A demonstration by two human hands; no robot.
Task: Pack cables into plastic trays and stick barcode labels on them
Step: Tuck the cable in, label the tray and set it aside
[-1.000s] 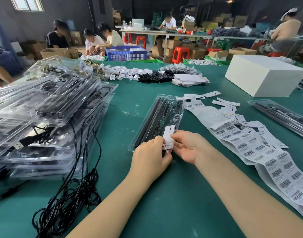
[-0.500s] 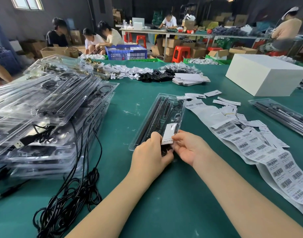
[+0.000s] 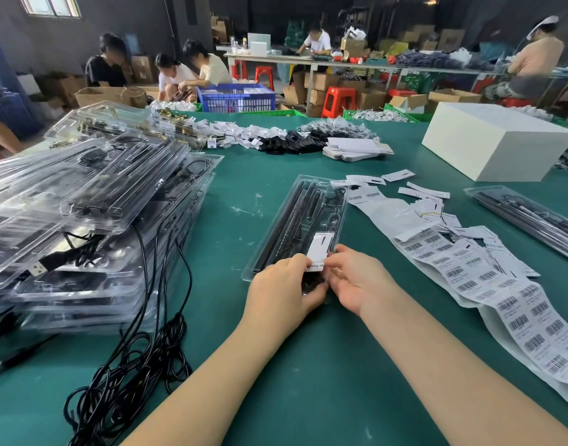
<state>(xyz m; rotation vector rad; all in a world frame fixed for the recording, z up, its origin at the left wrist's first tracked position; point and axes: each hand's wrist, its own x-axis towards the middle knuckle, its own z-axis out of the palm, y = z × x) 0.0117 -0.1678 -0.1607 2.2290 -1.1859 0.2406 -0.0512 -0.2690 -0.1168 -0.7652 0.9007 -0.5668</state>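
A long clear plastic tray (image 3: 300, 220) with black parts inside lies on the green table in front of me. A white label card (image 3: 319, 249) lies on the tray's near end. My left hand (image 3: 284, 292) and my right hand (image 3: 356, 280) meet there, both pinching the card's near edge over a dark coiled cable (image 3: 313, 281) in the tray. A long strip of barcode labels (image 3: 488, 275) trails across the table to the right of the tray.
A tall stack of filled clear trays (image 3: 83, 204) stands at the left, with loose black cables (image 3: 128, 375) spilling from it toward the near edge. A white box (image 3: 495, 143) and another filled tray (image 3: 527, 217) lie at the right. Small cards and black parts are piled at the back.
The white label card has slid a little up the tray's near end, and both hands have closed in on its lower edge.
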